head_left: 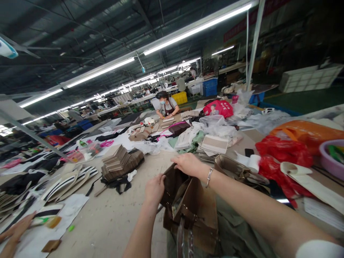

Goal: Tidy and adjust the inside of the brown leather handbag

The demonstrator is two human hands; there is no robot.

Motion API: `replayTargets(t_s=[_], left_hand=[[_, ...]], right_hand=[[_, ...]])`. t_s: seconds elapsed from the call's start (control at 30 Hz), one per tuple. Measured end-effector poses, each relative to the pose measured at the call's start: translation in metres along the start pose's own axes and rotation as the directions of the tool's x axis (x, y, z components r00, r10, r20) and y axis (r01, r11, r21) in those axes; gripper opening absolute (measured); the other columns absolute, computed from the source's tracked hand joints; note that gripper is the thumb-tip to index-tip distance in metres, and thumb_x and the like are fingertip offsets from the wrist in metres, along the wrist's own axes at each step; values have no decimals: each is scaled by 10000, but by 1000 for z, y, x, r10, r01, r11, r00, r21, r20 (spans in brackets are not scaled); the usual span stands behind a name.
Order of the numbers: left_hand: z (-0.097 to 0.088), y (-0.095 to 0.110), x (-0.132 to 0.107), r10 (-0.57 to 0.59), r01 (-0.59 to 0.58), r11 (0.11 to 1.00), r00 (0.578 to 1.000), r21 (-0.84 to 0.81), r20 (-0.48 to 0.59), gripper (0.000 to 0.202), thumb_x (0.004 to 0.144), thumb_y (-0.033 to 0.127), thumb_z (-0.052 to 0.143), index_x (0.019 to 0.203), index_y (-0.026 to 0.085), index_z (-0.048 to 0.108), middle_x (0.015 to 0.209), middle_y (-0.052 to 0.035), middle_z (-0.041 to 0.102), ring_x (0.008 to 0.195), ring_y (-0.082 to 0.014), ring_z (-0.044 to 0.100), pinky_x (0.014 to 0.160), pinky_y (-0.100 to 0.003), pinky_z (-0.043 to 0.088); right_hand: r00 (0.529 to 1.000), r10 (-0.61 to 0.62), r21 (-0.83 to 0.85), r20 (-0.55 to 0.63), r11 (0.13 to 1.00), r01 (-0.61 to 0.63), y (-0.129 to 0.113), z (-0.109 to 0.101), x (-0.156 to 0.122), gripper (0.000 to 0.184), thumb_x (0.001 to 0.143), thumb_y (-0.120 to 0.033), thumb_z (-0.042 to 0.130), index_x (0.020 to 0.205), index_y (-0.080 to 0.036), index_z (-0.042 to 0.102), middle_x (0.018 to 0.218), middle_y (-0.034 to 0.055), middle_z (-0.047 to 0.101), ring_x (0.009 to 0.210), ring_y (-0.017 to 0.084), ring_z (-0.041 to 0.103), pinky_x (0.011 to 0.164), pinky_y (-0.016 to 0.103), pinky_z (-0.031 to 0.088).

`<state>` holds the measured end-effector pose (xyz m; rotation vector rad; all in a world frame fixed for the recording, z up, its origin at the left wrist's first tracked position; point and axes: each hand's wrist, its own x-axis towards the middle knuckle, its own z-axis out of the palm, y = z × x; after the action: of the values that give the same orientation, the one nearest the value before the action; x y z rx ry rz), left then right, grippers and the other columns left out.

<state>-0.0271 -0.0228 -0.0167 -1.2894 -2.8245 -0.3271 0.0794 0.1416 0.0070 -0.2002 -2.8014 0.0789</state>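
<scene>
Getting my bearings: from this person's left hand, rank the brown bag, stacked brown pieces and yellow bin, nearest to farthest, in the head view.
From the left hand:
1. Brown bag, at the hand, to its right.
2. Stacked brown pieces, ahead-left.
3. Yellow bin, far ahead.

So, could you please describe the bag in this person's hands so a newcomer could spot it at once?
Start at the large beige worktable, in the part nearest the camera. There, between the left hand and right hand, is a brown handbag with its top open. Unlike the brown item to its right, it has both hands on its upper edge.
</scene>
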Motion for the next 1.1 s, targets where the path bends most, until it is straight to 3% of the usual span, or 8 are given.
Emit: replayTargets(t_s=[0.17,0.3,0.43,0.53,0.9,1.1], left_hand=[[2,-7,1,10,-10,1000,1000,-27,15,316,881,294,371,1069,223,615,940,-69,691,821,-182,623,727,-263,407],[4,-9,-2,30,-30,999,1000,-44,3,305,881,309,374,1015,234,637,924,-59,696,817,-185,625,726,-263,404],[3,-4,-3,8,-8,999,1000,-47,4,287,873,316,391,972,241,650,877,-47,699,808,-177,617,721,-256,395],[1,-1,-3,8,-8,999,1000,-31,10,287,868,317,395,962,235,653,856,-47,698,799,-176,614,709,-255,391],[-1,-1,-1,44,-45,999,998,15,34,305,877,317,357,883,225,647,810,-56,694,755,-175,618,641,-247,371],[-12,2,3,43,-47,999,990,29,131,283,847,315,402,820,194,656,785,-74,689,742,-188,618,622,-251,370]], right_hand=[[998,-60,21,29,998,59,-1,2,-2,219,864,-319,475,834,-172,635,845,71,650,793,181,583,658,252,388],[999,-10,10,33,1000,10,1,4,1,214,859,-334,487,830,-180,633,855,61,651,808,180,583,670,252,389],[997,71,23,24,997,-71,1,4,4,202,832,-326,534,981,-207,600,917,52,654,853,184,585,684,248,395],[997,64,16,31,998,-64,1,4,6,236,849,-323,504,1052,-234,584,941,52,652,879,189,582,697,253,399],[996,74,7,46,997,-74,1,6,9,203,846,-335,484,888,-218,645,894,51,669,854,193,590,693,264,407],[994,106,23,41,994,-107,2,8,12,189,835,-330,498,874,-223,649,872,47,675,843,192,598,681,261,410]])
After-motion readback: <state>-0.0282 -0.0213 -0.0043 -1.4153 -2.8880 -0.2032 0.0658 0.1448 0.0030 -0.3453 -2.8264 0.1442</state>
